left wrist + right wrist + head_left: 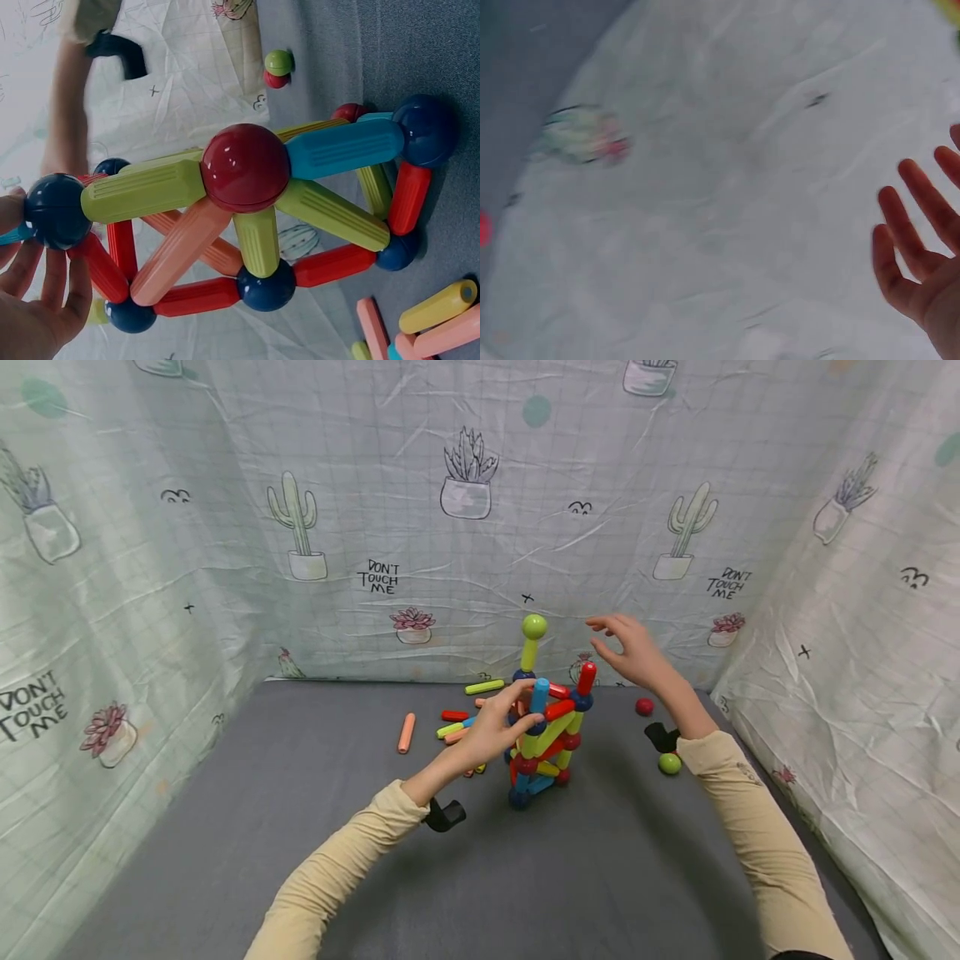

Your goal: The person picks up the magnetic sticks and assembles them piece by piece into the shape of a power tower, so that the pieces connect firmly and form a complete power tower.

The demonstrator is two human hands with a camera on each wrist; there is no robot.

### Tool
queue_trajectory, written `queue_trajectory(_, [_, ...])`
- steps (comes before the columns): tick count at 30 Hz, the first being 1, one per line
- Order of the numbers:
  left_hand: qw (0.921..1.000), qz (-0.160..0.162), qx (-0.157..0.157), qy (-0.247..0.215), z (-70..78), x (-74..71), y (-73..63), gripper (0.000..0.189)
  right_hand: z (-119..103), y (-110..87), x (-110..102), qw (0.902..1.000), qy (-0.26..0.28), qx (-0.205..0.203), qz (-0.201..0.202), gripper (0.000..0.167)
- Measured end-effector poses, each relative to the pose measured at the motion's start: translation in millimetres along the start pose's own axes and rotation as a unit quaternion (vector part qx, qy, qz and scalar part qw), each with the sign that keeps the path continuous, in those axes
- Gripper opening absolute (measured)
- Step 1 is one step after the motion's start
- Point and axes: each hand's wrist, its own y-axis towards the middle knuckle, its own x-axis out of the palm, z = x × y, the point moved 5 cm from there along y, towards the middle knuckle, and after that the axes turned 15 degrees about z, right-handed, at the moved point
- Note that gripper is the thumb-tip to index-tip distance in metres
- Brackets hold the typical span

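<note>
A tower of magnetic rods and balls (551,735) stands on the dark table, with triangular sides of red, blue, green and orange rods. My left hand (491,727) grips the dark blue ball (56,210) at the tower's near top corner, thumb and fingers around it. From that ball a light blue rod (539,695) points up. A red rod (587,678) stands on the right top corner, and a green rod topped by a green ball (535,627) rises at the back. My right hand (633,652) hovers above and right of the tower, fingers spread, holding nothing.
Loose rods lie left of the tower, among them an orange rod (407,733) and a green rod (484,687). At the right are a loose red ball (644,706) and a green ball (670,764). A printed curtain (465,568) surrounds the table.
</note>
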Motion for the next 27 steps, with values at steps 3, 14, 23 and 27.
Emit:
queue_trajectory(3, [1.0,0.005,-0.002,0.008,0.1,-1.4,-0.1,0.043,27,-16.8,-1,0.9991,-0.022,0.028,0.023,0.026])
queue_trajectory(14, [0.9997,0.002,0.002,0.026,-2.2,-0.5,-1.7,0.044,119,-76.8,16,0.9755,-0.183,0.115,0.039,0.024])
queue_trajectory(23, [0.9996,0.0,-0.005,0.029,-1.2,-1.6,-1.9,0.044,167,-111.2,50,0.9331,-0.208,0.274,-0.104,0.043])
queue_trajectory(27, [0.9996,-0.001,-0.003,0.029,-0.3,-1.5,-1.8,0.045,176,-123.9,59,0.9211,-0.211,0.297,-0.138,0.047])
